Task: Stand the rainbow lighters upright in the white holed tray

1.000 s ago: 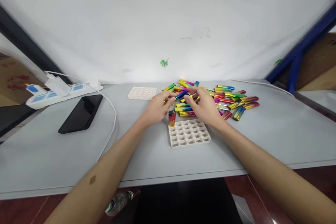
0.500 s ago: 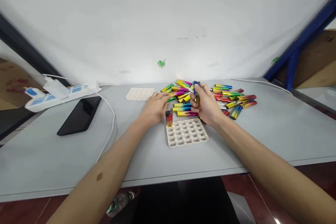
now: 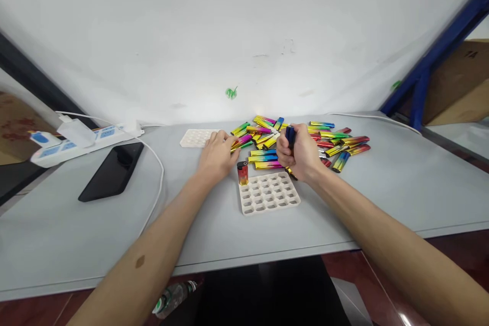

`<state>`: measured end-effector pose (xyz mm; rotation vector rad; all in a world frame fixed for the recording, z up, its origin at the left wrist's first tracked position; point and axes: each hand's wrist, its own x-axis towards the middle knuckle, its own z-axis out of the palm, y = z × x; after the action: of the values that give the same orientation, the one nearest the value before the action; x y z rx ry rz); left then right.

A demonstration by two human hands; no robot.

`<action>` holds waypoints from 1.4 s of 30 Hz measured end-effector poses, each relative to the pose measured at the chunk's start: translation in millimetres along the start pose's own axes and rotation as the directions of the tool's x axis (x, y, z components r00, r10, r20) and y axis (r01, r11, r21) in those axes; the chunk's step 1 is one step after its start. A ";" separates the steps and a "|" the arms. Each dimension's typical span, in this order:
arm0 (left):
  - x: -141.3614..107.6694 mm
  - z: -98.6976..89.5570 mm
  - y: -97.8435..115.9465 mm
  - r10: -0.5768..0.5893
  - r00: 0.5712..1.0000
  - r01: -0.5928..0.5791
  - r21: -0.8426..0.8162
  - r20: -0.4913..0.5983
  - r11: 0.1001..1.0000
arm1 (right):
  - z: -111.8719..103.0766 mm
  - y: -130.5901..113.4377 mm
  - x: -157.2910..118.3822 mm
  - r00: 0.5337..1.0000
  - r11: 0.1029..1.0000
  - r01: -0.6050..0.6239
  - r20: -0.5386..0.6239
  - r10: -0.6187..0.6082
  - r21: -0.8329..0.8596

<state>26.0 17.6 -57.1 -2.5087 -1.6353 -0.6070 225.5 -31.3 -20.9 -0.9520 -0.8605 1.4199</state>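
Note:
My right hand [image 3: 300,150] is closed around a lighter, its dark blue top [image 3: 290,136] showing above the curled fingers. My left hand [image 3: 217,155] has its fingers curled over a shiny pink, yellow and green lighter [image 3: 240,142] at the left edge of the pile; the fingertips are partly hidden. In front of both hands lies a white tray [image 3: 270,194] with rows of holes. A red and gold lighter [image 3: 243,173] with a black top stands upright in its far left corner. Behind and around my right hand is a loose pile of metallic, multicoloured lighters [image 3: 336,148].
A second white tray [image 3: 191,137] lies partly behind my left hand. To the left are a black phone [image 3: 111,170], a white power strip [image 3: 84,145] and a white cable [image 3: 162,163]. A white wall [image 3: 244,41] closes off the back of the grey table [image 3: 214,234].
My left hand has drawn slightly left, and the pink and green lighter has come with it. My right hand has turned the lighter so that its dark blue top shows and the gold part is hidden.

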 end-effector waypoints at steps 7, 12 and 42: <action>-1.5 1.2 -3.0 -0.013 1.000 0.013 0.014 -0.017 1.000 | -1.2 1.8 0.4 0.999 0.999 0.043 0.008 -0.043 0.000; 0.1 2.4 -0.6 -0.004 1.000 0.004 0.047 -0.011 0.999 | 0.3 3.6 -1.2 0.999 0.998 0.009 0.049 -0.006 -0.057; -3.5 -7.7 8.1 -0.028 0.989 0.006 -0.148 -0.147 0.989 | -4.0 19.8 -5.2 0.890 0.709 0.414 0.417 -0.184 -0.571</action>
<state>29.9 9.0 -50.2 -2.4802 -1.6152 -0.9243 221.3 -38.0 -40.3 -1.0177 -1.7677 0.9967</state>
